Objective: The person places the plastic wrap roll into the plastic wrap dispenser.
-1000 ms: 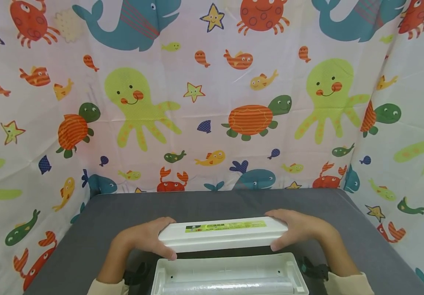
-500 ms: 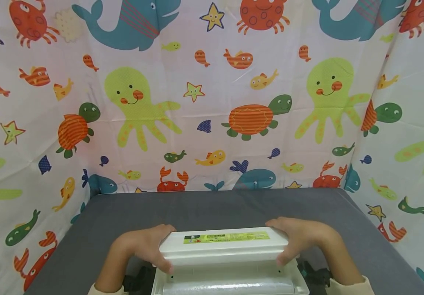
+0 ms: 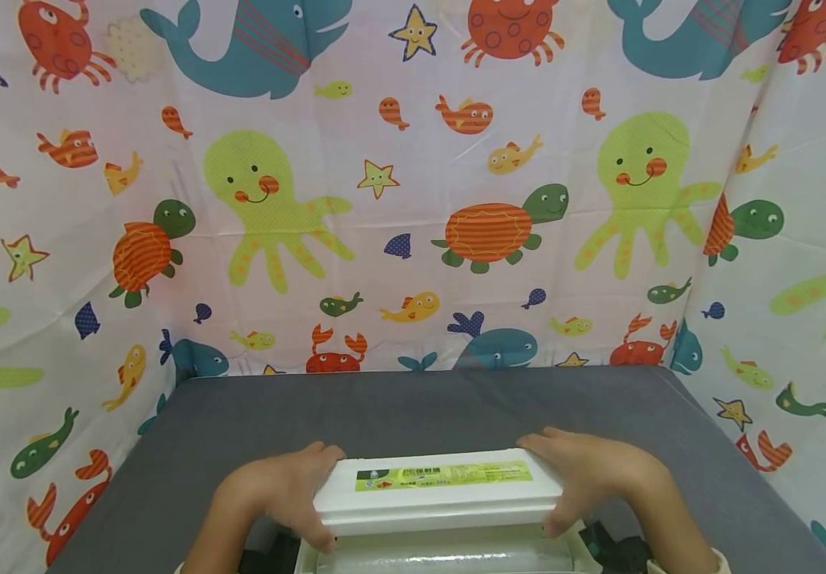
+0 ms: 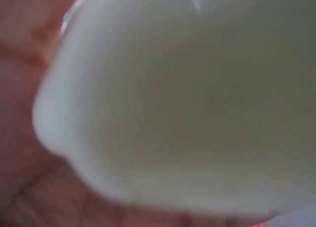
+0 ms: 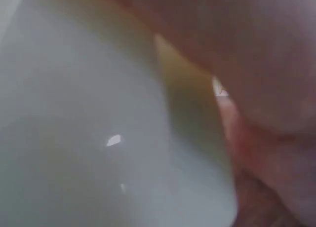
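Note:
A long white lid with a yellow-green label spans the space between both hands in the head view. My left hand grips its left end, thumb at the front edge and fingers over the top. At the opposite end my right hand holds it the same way. Below the lid lies the matching white dispenser box, with a clear roll of cling film inside. The lid overlaps the box's back part in this view. Both wrist views show blurred pale plastic close against the skin.
A dark grey cloth covers the table. White curtains printed with sea animals stand behind it and along both sides. Black wrist straps sit near the box's ends.
Both hands have brought the lid down and toward the body, from behind the box to over its back part. Its label faces the camera more fully. The box has stayed in place.

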A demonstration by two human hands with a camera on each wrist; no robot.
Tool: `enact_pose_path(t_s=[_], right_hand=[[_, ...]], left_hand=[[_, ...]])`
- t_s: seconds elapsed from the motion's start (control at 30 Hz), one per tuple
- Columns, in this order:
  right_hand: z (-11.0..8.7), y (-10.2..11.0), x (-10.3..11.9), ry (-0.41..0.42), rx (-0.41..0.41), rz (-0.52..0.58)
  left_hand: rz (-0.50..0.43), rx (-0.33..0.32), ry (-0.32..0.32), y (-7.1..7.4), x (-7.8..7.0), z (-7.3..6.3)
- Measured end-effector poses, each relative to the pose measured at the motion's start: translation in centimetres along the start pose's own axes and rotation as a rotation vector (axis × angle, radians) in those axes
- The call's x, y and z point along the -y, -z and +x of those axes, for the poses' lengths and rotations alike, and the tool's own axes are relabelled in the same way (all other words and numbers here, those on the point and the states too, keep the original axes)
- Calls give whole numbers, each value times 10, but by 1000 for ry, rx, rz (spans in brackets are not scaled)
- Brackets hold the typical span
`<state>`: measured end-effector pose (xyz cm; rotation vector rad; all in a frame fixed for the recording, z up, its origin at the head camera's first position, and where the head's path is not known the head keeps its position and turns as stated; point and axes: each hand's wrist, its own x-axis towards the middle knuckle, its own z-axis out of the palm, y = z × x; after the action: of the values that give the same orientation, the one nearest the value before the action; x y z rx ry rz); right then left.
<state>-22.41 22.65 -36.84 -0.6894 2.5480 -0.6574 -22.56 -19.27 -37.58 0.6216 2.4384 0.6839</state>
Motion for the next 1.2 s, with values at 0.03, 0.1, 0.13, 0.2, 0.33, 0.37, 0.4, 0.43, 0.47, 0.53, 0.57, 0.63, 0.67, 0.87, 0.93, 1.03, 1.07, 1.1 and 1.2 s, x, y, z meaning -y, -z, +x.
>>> enact_pose_path(t_s=[0.03,0.1,0.13,0.2,0.33,0.37,0.4,0.43,0.47,0.53,0.57,0.63,0.67,0.87,0.93,1.03,1.07,1.1,1.2], right_hand=[[0,-1,0,-5,0,-8],[-1,-2,2,-20,-5,-19],[-1,-3,3,-26,-6,-23],[-1,-5,5,-38,-7,-34],[-1,-11,9,-42,-11,-66],[-1,-12,9,-44,-11,-72],[-1,-13,10,-46,-11,-75],[-1,-14,10,-47,-10,-78],[0,-15,11,-49,-9,-84],[0,-16,11,-54,-8,-97],[0,-16,11,-57,-6,-107],[1,-17,11,-59,-3,-120],[1,-18,11,-59,-2,-128],[2,-19,11,-47,-5,-135],[2,-19,12,-47,-7,-142],[2,-20,13,-53,-9,-154],[2,-21,13,-55,-9,-156],[2,-21,14,-59,-9,-159],[3,-22,15,-69,-8,-171]], left_hand=[[17,-2,8,-1,-1,0],[44,-2,21,-4,-3,1],[59,-3,22,-5,-4,1],[87,-7,19,-8,-5,3],[125,-7,17,-11,-7,1],[129,-3,19,-12,-7,1],[130,1,22,-12,-7,1],[133,5,26,-12,-8,1],[130,10,30,-13,-8,1],[133,15,38,-14,-9,1],[135,17,44,-14,-9,2],[143,22,60,-15,-10,3],[144,26,68,-15,-10,4],[144,39,93,-17,-13,5],[144,37,96,-17,-13,5],[152,34,90,-19,-13,5],[157,33,85,-19,-13,5],[164,33,80,-20,-13,5],[187,34,74,-21,-12,5]])
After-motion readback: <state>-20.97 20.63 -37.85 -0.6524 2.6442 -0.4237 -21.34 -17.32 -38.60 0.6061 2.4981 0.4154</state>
